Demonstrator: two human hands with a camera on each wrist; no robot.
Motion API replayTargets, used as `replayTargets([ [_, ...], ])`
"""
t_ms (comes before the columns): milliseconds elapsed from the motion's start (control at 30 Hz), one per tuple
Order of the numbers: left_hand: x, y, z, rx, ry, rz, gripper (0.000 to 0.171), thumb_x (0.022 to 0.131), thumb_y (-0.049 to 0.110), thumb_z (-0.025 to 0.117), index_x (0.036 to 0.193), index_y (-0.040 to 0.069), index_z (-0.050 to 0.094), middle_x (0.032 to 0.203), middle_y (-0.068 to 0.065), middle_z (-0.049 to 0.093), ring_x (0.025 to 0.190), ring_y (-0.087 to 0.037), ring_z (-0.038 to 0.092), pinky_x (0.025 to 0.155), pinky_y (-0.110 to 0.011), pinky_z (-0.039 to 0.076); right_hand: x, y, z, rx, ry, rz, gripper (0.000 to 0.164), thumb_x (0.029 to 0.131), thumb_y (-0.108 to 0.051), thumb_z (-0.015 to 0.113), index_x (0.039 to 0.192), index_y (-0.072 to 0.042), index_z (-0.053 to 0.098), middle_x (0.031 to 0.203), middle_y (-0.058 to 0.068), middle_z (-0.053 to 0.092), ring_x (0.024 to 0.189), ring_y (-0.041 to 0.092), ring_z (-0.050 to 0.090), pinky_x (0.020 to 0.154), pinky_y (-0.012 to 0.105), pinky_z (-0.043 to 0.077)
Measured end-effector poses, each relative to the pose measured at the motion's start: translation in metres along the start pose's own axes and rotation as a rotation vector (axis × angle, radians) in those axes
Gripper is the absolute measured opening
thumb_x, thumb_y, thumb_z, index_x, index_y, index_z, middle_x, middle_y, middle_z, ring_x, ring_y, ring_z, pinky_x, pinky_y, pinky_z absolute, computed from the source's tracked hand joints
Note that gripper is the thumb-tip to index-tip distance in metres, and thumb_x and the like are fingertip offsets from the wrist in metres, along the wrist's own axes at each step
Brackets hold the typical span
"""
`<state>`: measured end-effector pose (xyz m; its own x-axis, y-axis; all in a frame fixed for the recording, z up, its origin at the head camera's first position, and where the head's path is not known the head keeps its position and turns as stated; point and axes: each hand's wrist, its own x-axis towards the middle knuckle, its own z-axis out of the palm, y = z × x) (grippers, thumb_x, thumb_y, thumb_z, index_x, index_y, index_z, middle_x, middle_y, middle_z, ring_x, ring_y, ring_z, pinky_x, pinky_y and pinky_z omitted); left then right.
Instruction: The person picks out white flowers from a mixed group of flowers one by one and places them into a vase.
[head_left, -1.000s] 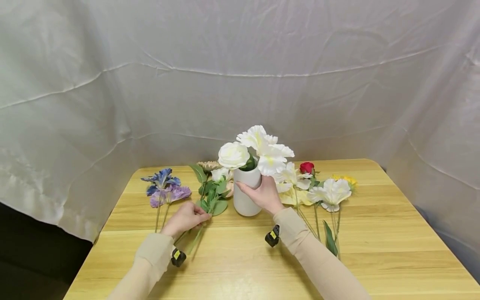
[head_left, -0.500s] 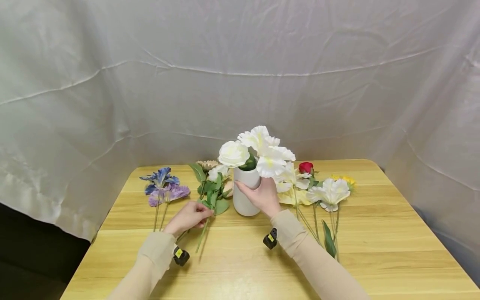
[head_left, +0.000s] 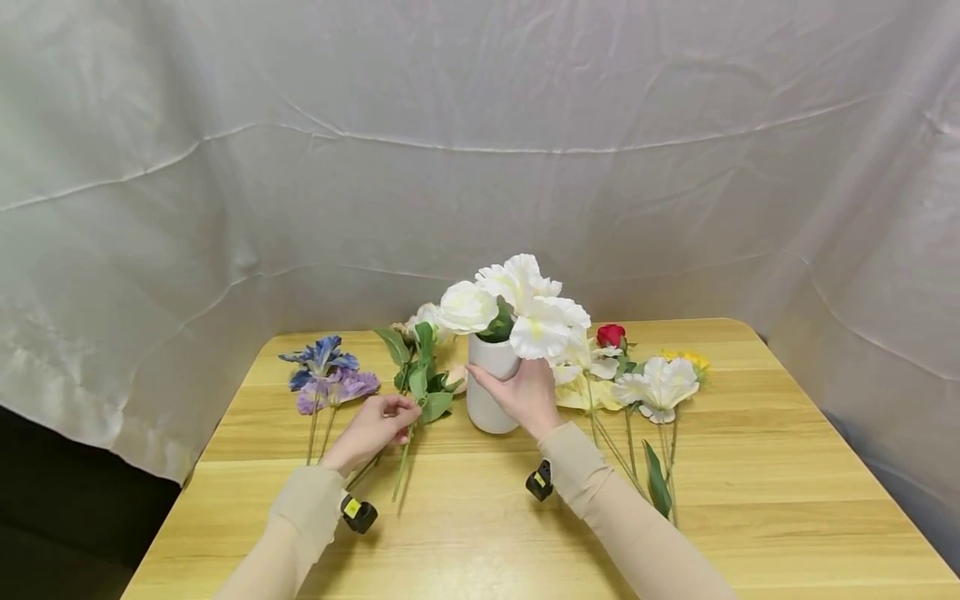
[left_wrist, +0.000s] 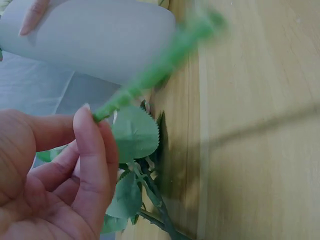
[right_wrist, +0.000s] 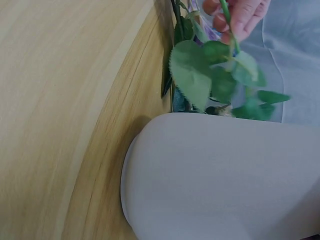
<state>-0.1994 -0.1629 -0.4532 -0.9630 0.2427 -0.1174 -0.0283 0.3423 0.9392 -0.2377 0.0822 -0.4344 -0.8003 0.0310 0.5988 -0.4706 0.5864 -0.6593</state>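
Note:
My left hand (head_left: 378, 427) pinches the green stem (left_wrist: 155, 72) of a leafy white flower (head_left: 426, 318) between thumb and fingertips. The stem slants, its cut end pointing down toward me, and its bloom is up beside the vase. With the thumb across its front, my right hand (head_left: 529, 395) grips the white vase (head_left: 483, 408), which stands upright on the table. In the vase are a round white flower (head_left: 467, 307) and a large ruffled white bloom (head_left: 542, 325). The right wrist view shows the vase's side (right_wrist: 220, 170), with green leaves (right_wrist: 192, 75) beyond it.
Blue (head_left: 321, 354) and purple flowers (head_left: 341, 388) lie at the left of the wooden table (head_left: 480, 533). A pale pink bloom (head_left: 456, 379) lies beside the vase. Right of it are a red rose (head_left: 611, 336), a white flower (head_left: 663, 385) and yellow petals (head_left: 690, 360). Grey cloth (head_left: 480, 192) hangs behind.
My left hand has raised the white flower off the pile, its bloom rising to the vase's rim height and its stem turning more upright. My right hand has kept its grip on the vase.

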Motion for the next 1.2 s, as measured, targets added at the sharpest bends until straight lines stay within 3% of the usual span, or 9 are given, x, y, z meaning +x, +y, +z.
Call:
replayTargets([
  [167, 0.002, 0.006, 0.000, -0.035, 0.093, 0.064, 0.025, 0.094, 0.012, 0.058, 0.110, -0.008, 0.057, 0.098, -0.020, 0.057, 0.072, -0.017, 0.059, 0.068, -0.035, 0.057, 0.002, 0.001, 0.001, 0.005, 0.004, -0.008, 0.062, 0.070, -0.050, 0.077, 0.107, -0.007, 0.055, 0.085, 0.009, 0.067, 0.071, 0.022, 0.064, 0.059, 0.036, 0.054],
  [367, 0.002, 0.018, -0.002, -0.041, 0.199, 0.112, 0.026, 0.093, 0.014, 0.060, 0.111, -0.005, 0.057, 0.098, -0.017, 0.058, 0.078, -0.025, 0.063, 0.066, -0.028, 0.057, 0.002, 0.001, 0.003, 0.003, 0.015, -0.020, 0.065, 0.070, -0.050, 0.077, 0.112, -0.008, 0.053, 0.088, 0.009, 0.067, 0.074, 0.022, 0.064, 0.061, 0.037, 0.054],
  [533, 0.003, 0.032, -0.006, -0.032, 0.262, 0.198, 0.028, 0.093, 0.017, 0.060, 0.113, -0.003, 0.056, 0.099, -0.023, 0.060, 0.076, -0.031, 0.064, 0.068, -0.039, 0.058, 0.003, 0.000, 0.003, -0.014, 0.024, -0.024, 0.067, 0.070, -0.052, 0.077, 0.114, -0.008, 0.052, 0.088, 0.009, 0.066, 0.074, 0.023, 0.064, 0.061, 0.037, 0.054],
  [733, 0.004, 0.051, -0.004, 0.001, 0.344, 0.324, 0.032, 0.094, 0.021, 0.059, 0.118, 0.001, 0.053, 0.099, -0.019, 0.061, 0.078, -0.031, 0.064, 0.067, -0.040, 0.058, 0.003, 0.000, 0.003, -0.039, 0.034, -0.019, 0.066, 0.070, -0.052, 0.076, 0.113, -0.008, 0.053, 0.087, 0.010, 0.067, 0.072, 0.024, 0.064, 0.060, 0.038, 0.054],
  [900, 0.000, 0.077, 0.004, -0.010, 0.435, 0.435, 0.024, 0.095, 0.015, 0.057, 0.112, -0.002, 0.055, 0.095, -0.021, 0.062, 0.082, -0.035, 0.064, 0.067, -0.037, 0.058, 0.000, 0.001, 0.005, -0.051, 0.034, -0.012, 0.067, 0.070, -0.053, 0.076, 0.114, -0.008, 0.053, 0.089, 0.010, 0.066, 0.075, 0.024, 0.064, 0.062, 0.038, 0.054],
  [1100, -0.018, 0.122, 0.016, 0.009, 0.481, 0.530, 0.019, 0.096, 0.007, 0.053, 0.105, -0.009, 0.056, 0.088, -0.023, 0.061, 0.078, -0.038, 0.062, 0.066, -0.041, 0.057, -0.002, 0.002, 0.005, -0.054, 0.039, -0.014, 0.069, 0.070, -0.054, 0.076, 0.115, -0.008, 0.053, 0.091, 0.010, 0.066, 0.077, 0.024, 0.065, 0.063, 0.039, 0.055],
  [1200, -0.021, 0.135, 0.019, 0.008, 0.502, 0.577, 0.017, 0.095, 0.005, 0.053, 0.103, -0.010, 0.057, 0.087, -0.022, 0.062, 0.076, -0.039, 0.063, 0.065, -0.042, 0.057, -0.003, 0.002, 0.005, -0.055, 0.043, -0.018, 0.068, 0.070, -0.054, 0.076, 0.115, -0.009, 0.053, 0.091, 0.010, 0.066, 0.076, 0.024, 0.065, 0.063, 0.038, 0.055],
])
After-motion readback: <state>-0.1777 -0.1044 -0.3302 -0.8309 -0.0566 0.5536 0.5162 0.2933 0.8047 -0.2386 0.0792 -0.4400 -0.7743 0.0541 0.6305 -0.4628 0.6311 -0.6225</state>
